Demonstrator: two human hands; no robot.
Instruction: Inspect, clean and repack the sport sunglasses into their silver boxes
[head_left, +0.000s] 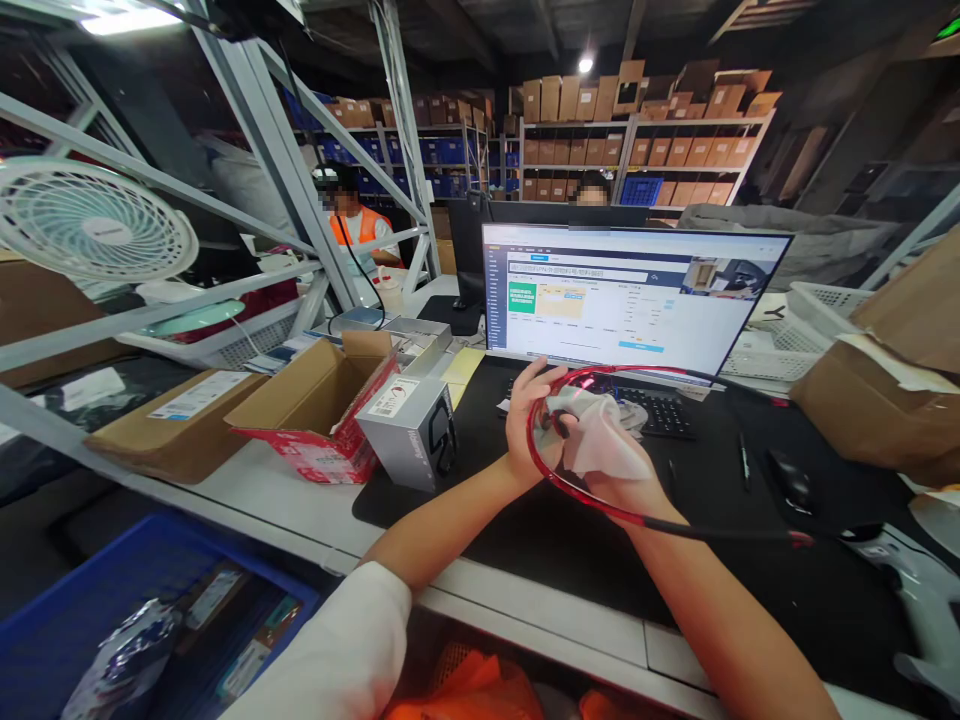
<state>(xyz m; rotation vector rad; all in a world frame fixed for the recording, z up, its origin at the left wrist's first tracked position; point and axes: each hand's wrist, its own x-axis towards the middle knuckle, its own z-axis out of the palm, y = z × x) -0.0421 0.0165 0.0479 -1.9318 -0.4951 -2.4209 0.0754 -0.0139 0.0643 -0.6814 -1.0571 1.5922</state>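
My left hand (524, 428) is at a shiny red, U-shaped flexible loop (551, 479) with black lengths toward its ends. The loop's bend lies against this hand, whose upper fingers are partly extended. In my right hand (621, 492) is a crumpled, thin white wrap (609, 440), held inside the curve of the loop. A small dark piece shows between the two hands; its kind is unclear. Both hands are above the black desk mat, in front of the keyboard (667, 412). A grey printed box (405, 440) stands upright left of my left hand.
An open carton (319, 400) and a flat closed carton (176, 425) stand left. Behind the hands is a monitor (600, 330). A mouse (789, 480), a pen (743, 462) and a handheld scanner (911, 590) lie right. A blue bin (247, 545) is below left; a person sits beyond.
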